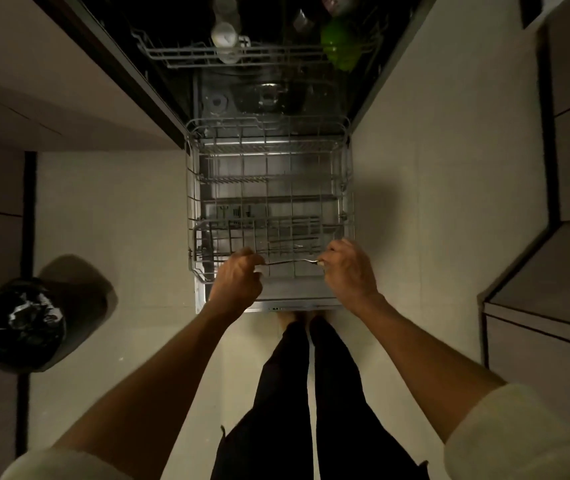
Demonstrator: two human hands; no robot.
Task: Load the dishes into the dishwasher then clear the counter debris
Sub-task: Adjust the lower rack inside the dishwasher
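The dishwasher's lower wire rack (191, 202) is pulled out over the open door (276, 292), and I see no dishes in it. A thin metal utensil (288, 262) lies level above the rack's near edge, one end in each hand. My left hand (236, 282) has its fingers curled round the utensil's left end. My right hand (347, 268) pinches the right end. The upper rack (186, 58) farther in carries a green cup (340, 46), a pale glass (224, 34) and other dim items.
A black-lined bin (24, 323) stands on the floor at the left. Cabinet fronts (553, 306) run along the right, and a counter (34, 81) lies at the upper left. My legs (311, 393) are right behind the door on the pale tiled floor (110, 220).
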